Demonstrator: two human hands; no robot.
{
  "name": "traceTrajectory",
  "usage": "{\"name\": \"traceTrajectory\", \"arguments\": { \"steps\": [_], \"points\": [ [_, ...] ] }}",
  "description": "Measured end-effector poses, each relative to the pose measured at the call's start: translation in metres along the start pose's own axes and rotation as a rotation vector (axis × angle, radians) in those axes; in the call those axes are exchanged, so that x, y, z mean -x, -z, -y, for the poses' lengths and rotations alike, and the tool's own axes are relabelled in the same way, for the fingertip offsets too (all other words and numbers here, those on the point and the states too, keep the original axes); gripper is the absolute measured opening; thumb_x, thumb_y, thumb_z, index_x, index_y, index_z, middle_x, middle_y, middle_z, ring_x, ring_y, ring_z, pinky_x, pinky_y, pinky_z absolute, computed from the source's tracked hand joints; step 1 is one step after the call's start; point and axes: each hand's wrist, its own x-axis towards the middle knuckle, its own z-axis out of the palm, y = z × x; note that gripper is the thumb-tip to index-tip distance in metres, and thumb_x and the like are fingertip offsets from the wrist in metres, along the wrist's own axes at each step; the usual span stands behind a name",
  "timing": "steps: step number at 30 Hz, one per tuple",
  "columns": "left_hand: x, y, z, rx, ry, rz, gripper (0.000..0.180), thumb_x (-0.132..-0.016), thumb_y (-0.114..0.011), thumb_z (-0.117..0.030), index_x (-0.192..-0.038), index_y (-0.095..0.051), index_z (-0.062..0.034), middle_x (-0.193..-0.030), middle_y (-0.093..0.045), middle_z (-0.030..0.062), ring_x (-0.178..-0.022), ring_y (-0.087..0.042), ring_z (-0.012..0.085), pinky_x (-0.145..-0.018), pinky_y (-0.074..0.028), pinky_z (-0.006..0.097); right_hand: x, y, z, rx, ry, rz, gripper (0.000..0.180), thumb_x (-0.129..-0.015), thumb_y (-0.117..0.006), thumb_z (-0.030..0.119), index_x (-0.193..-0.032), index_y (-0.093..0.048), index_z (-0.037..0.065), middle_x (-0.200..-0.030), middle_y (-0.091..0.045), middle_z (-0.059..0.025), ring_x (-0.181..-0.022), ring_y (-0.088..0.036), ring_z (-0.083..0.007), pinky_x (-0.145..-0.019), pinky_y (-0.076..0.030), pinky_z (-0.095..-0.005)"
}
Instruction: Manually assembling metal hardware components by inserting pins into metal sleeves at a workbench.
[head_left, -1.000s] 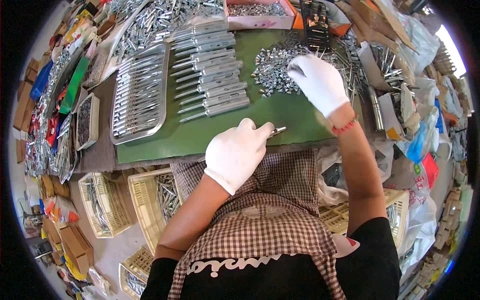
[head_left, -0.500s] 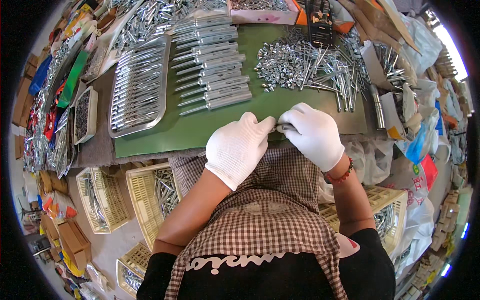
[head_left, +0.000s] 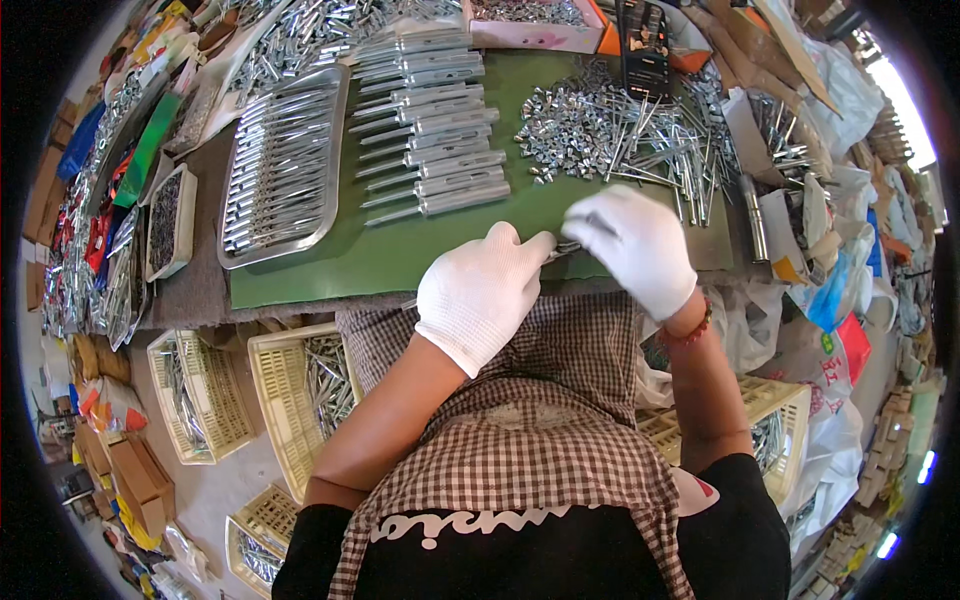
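Observation:
My left hand [head_left: 480, 290], in a white glove, is closed round a slim metal rod [head_left: 562, 247] above the near edge of the green mat. One end of the rod juts past the fingertips; its shape is partly hidden by the fingers. My right hand [head_left: 635, 245], also gloved, is lifted just right of that end, and its fingers are smeared by motion. On the green mat [head_left: 420, 265], a column of metal tubes with thin pointed rods [head_left: 440, 190] lies beyond my left hand. Small metal nuts [head_left: 570, 125] and loose thin rods [head_left: 690, 165] are heaped beyond my right hand.
A metal tray [head_left: 290, 258] of similar pieces sits on the left of the mat. More metal parts [head_left: 300, 50] are piled at the back beside a pink box [head_left: 540, 35]. Yellow plastic crates [head_left: 275, 400] stand below the table edge.
My right hand has come away from the rod end, up and to the right. My left hand keeps its hold in nearly the same place.

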Motion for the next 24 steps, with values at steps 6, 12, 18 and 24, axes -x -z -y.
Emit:
{"name": "traceTrajectory", "arguments": {
  "steps": [6,12,18,24],
  "points": [
    [-0.001,0.0,0.0,-0.011,0.027,0.061,0.019,-0.089,-0.062,-0.018,-0.107,-0.067,-0.0224,-0.08,-0.058,0.0072,-0.063,-0.063,0.0284,-0.054,-0.052,0.041,-0.027,-0.001,-0.028,0.149,-0.2,-0.107,0.015,-0.09,-0.065,0.02,-0.1,-0.074,0.014,-0.093,-0.067,-0.0098,-0.087,-0.067,-0.0296,-0.075,-0.052,-0.0385],
    [0.0,0.002,-0.002,-0.003,0.041,0.069,0.019,-0.09,-0.062,-0.018,-0.107,-0.066,-0.0224,-0.08,-0.058,0.007,-0.062,-0.063,0.0281,-0.054,-0.052,0.041,-0.039,-0.006,-0.027,0.284,-0.168,-0.026,0.014,-0.089,-0.065,0.024,-0.098,-0.072,0.016,-0.096,-0.064,-0.0086,-0.085,-0.066,-0.0304,-0.074,-0.053,-0.041],
    [0.0,0.001,-0.002,0.007,0.033,0.048,0.018,-0.09,-0.062,-0.017,-0.106,-0.067,-0.0223,-0.08,-0.058,0.0068,-0.063,-0.063,0.0278,-0.055,-0.051,0.04,-0.04,-0.006,-0.028,0.324,-0.119,-0.017,0.014,-0.089,-0.065,0.025,-0.093,-0.07,0.013,-0.094,-0.062,-0.01,-0.082,-0.066,-0.0322,-0.072,-0.053,-0.0444],
    [-0.002,0.001,-0.002,0.007,0.045,0.063,0.018,-0.089,-0.062,-0.017,-0.106,-0.066,-0.0219,-0.08,-0.058,0.0072,-0.064,-0.063,0.029,-0.056,-0.051,0.041,-0.047,-0.01,-0.027,0.35,-0.094,-0.023,0.012,-0.087,-0.064,0.02,-0.086,-0.065,0.008,-0.092,-0.062,-0.0126,-0.083,-0.066,-0.0347,-0.071,-0.053,-0.0478]
  ]
}}
